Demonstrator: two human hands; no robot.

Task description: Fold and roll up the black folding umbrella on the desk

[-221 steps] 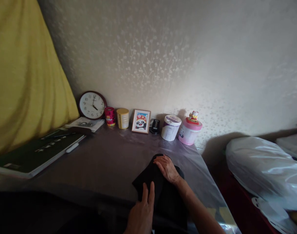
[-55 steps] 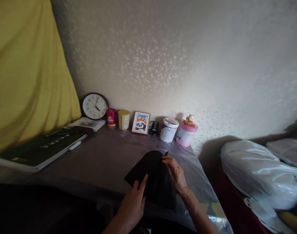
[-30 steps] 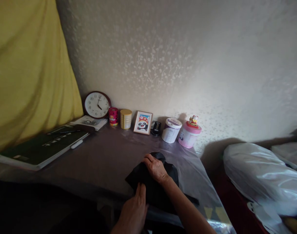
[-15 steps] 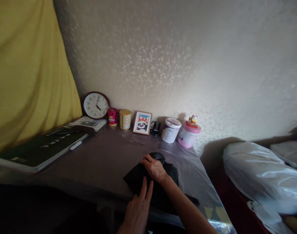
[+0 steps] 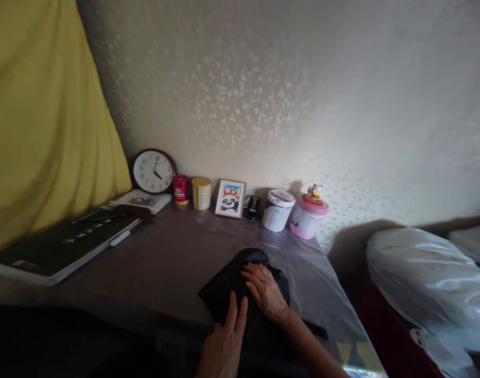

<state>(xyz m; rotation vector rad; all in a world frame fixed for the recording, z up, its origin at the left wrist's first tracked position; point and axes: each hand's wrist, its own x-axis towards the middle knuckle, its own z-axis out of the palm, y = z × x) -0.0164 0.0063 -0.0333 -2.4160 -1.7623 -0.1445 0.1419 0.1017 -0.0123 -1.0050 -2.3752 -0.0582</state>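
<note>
A folded black cloth item (image 5: 224,281) lies near the front of the table, its exact kind not clear. A dark strip sticks out from it to the right. My left hand (image 5: 225,338) rests on its near side with two fingers stretched out and slightly apart; the other fingers are curled or hidden. Flat on the upper right part of the cloth lies my right hand (image 5: 266,291), fingers extended over a fold. Neither hand grips anything that I can see.
Along the wall stand a round clock (image 5: 154,172), a pink tin (image 5: 180,190), a yellow-lidded can (image 5: 201,194), a framed panda picture (image 5: 230,199), a white tub (image 5: 278,212) and a pink tub (image 5: 307,220). A large green book (image 5: 62,244) lies left. White plastic bags (image 5: 424,283) fill the right.
My right hand has slid right and toward me, its fingers flattening from a curled hold on the cloth's top fold. My left hand stays nearly in place.
</note>
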